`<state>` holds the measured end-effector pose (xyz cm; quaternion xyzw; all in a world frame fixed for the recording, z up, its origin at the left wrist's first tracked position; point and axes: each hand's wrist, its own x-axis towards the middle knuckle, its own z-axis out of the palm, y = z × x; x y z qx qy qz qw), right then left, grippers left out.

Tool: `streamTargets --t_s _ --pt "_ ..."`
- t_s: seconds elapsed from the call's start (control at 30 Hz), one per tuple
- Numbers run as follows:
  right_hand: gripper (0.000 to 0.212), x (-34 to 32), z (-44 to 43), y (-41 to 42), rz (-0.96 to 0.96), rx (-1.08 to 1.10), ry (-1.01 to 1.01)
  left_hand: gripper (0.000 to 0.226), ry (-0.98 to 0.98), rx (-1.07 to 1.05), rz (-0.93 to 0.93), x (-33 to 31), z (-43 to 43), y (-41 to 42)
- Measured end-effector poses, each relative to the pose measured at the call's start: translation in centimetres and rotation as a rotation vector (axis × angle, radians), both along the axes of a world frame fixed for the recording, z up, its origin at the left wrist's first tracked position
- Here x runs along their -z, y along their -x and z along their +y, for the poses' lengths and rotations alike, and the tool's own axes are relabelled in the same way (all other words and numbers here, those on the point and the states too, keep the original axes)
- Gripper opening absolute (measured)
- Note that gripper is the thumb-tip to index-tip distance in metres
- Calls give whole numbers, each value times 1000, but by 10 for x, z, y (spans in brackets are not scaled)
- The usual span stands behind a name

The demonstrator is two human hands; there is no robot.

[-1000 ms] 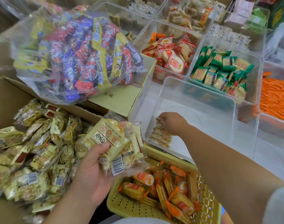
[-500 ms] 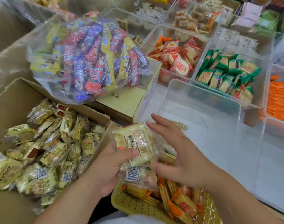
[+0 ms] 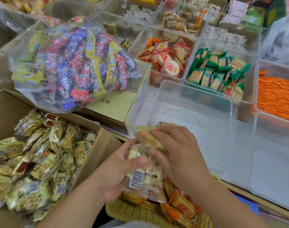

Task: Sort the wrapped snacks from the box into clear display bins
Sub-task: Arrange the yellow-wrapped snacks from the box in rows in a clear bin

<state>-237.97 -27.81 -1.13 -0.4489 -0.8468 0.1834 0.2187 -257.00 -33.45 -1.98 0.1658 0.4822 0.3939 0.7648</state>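
the cardboard box (image 3: 7,111) fills the frame from 7 to 9 o'clock, heaped with yellow wrapped snacks (image 3: 42,162), its near edge cut off by the frame. the clear bin (image 3: 189,99) sits at about 2 o'clock from my hands, almost bare, with one snack (image 3: 168,123) just showing inside past my fingers. a yellow basket (image 3: 132,213) of orange-wrapped bars lies at 6 o'clock, partly hidden under my wrists.

my left hand (image 3: 117,171) is closed around a small stack of snack packets (image 3: 143,168), thumb across the front, barcode side facing up. my right hand (image 3: 178,153) is at 3 o'clock of the stack, fingers curled over the top packet (image 3: 148,137) and gripping it; that packet tilts up toward 12 o'clock, at the bin's near wall.

the packets are clear film over pale yellow, lumpy pieces, with a red dot on the top one. motion blur smears the print, so i cannot read it or count the packets.
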Motion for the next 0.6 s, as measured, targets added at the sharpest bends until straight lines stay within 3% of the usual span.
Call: streamTargets --t_s 0.23,0.4,0.5,0.6 --pt "36 32 62 -35 -72 287 124 75 28 -161 41 7 8 1" --pt "18 74 130 -59 66 492 312 66 19 -291 52 13 10 11" --pt "25 100 155 -57 94 519 424 71 19 -304 85 14 10 16" --pt "23 129 162 -47 6 491 580 61 29 -324 92 17 11 18"
